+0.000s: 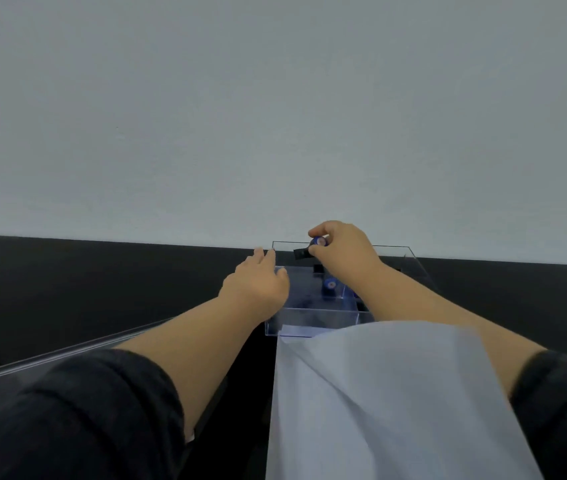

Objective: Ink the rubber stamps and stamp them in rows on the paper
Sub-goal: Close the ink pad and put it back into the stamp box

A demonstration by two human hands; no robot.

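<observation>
At centre frame a blue rubber stamp (319, 241) is pinched in the right hand (342, 249), seemingly for inking, while the clear acrylic box (309, 318) is steadied by the flat, open-fingered left hand (258, 282).

No text, label, brand, number or sign can be read anywhere in the head view; the white paper (393, 403) shows a blank surface with only creases; the blue stamp (319, 241) pinched in the right hand (341, 249) is too small and blurred for any marking to be made out; the second blue stamp (329, 285) standing in the clear box (309, 318) is likewise unreadable; the box walls carry no lettering that can be told; the grey wall (275, 116) and the black table (85, 289) bear no writing
</observation>
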